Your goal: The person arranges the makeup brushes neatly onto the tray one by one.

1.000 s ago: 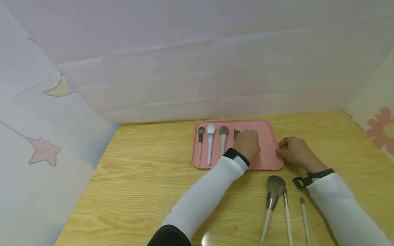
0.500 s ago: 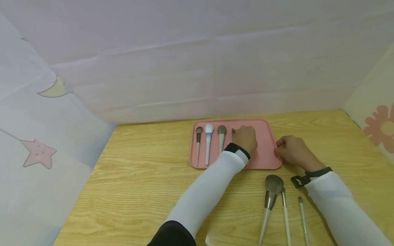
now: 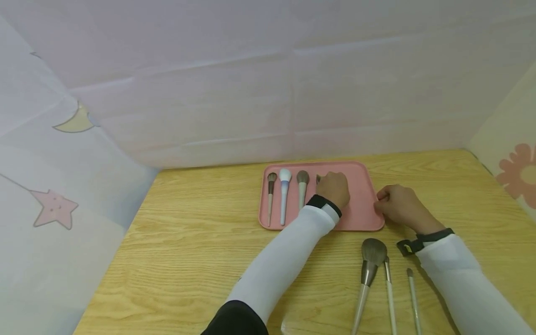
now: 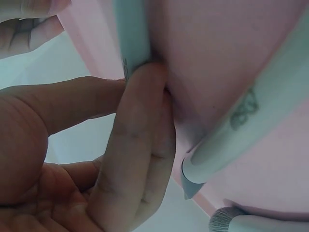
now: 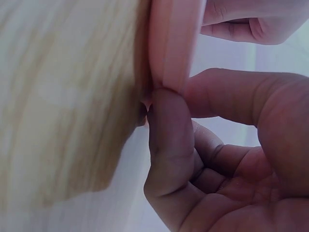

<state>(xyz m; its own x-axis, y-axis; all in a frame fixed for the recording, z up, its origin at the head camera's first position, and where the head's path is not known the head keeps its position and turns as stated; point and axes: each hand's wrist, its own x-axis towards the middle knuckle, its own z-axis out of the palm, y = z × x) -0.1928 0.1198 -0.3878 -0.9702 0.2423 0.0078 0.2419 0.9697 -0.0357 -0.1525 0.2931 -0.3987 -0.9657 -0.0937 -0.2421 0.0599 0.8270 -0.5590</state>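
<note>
A pink tray (image 3: 362, 209) lies near the back of the table. On its left half rest a small dark-ferruled makeup brush (image 3: 271, 190), a white-bristled brush (image 3: 284, 186) and a grey-bristled brush (image 3: 302, 184). My left hand (image 3: 333, 190) reaches over the tray, right of these. In the left wrist view its thumb and fingers pinch a pale green makeup brush handle (image 4: 133, 34); the head view hides most of that brush. At the tray's right edge, my right hand (image 3: 399, 207) pinches the rim (image 5: 176, 43) between thumb and finger.
On the wooden table (image 3: 201, 242) in front of the tray lie a large fluffy brush (image 3: 370, 260) and two slim brushes, one beside it (image 3: 389, 288) and another slim brush (image 3: 412, 293) farther right. A pale cloth wall (image 3: 251, 102) stands behind the table.
The head view has shifted slightly. My left hand has moved a little farther back over the tray, covering more of the brush there. The right hand keeps its place on the rim.
</note>
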